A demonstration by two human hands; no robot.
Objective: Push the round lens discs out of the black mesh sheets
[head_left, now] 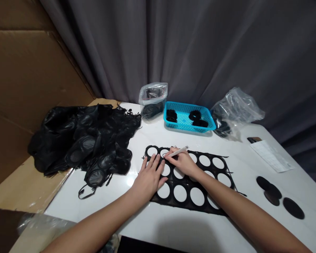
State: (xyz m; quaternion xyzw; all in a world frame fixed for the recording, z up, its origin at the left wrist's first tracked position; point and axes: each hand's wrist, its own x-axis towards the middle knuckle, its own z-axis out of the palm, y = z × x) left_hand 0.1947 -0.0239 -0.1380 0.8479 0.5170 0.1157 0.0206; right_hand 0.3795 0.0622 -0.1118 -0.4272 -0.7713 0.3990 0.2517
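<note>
A black fabric sheet (189,194) with rows of round openings lies flat on the white table, and white shows inside the rings. My left hand (149,175) rests palm down with fingers spread across the sheet's left end. In my right hand (183,162) is a slim white pen-like tool (180,151), pinched between thumb and fingers. Its tip is down near a ring in the back row, just beyond my left fingertips; the tip itself is too small to make out. Loose threads stick out along the sheet's right edge.
A heap of black ringed fabric pieces (86,133) covers the left side. At the back are a plastic bag (153,100), a blue basket (184,123) with black rings, and another bag (237,105). Black discs (293,208) and a white packet (270,156) lie right.
</note>
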